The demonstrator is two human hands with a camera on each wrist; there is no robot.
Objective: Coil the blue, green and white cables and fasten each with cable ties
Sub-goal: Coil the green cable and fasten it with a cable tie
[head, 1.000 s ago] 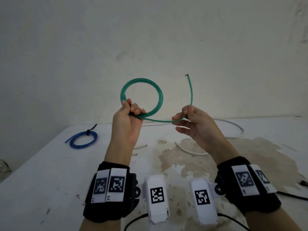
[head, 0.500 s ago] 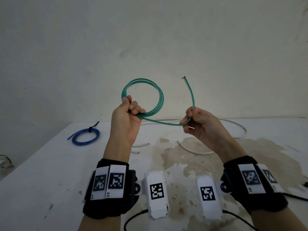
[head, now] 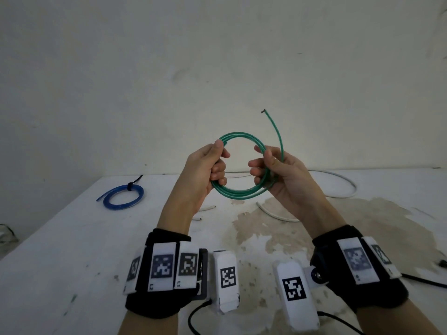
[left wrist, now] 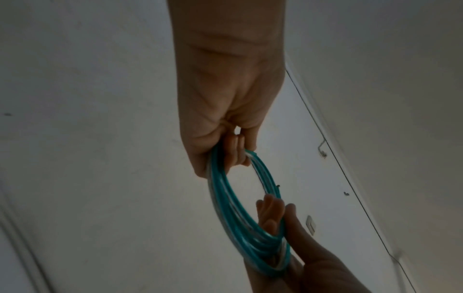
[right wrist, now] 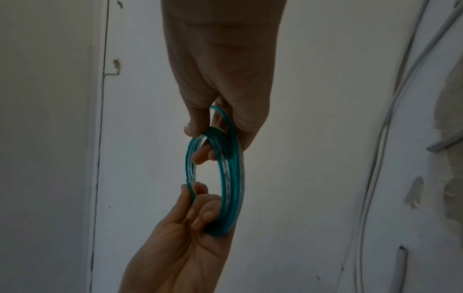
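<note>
I hold the green cable (head: 238, 193) up in front of me as a round coil of several turns. My left hand (head: 212, 165) grips the coil's left side, fingers curled through the loop. My right hand (head: 268, 168) grips the right side, and the cable's free end (head: 278, 131) sticks up above it. The left wrist view shows the green cable (left wrist: 225, 200) edge-on between both hands; so does the right wrist view of the green cable (right wrist: 226, 178). The blue cable (head: 123, 197) lies coiled and tied at the table's back left. The white cable (head: 343, 187) lies loose at the back right.
The white table (head: 60, 250) has a brown stain (head: 314, 233) in the middle right. Short white cable pieces (head: 205, 209) lie under my hands. Black leads (head: 423, 279) run off the right edge and near the front. A bare wall stands behind.
My right hand has swung the loose green length left into the coil, adding a turn. Both hands now hold opposite sides of the loop, and the free tail is shorter.
</note>
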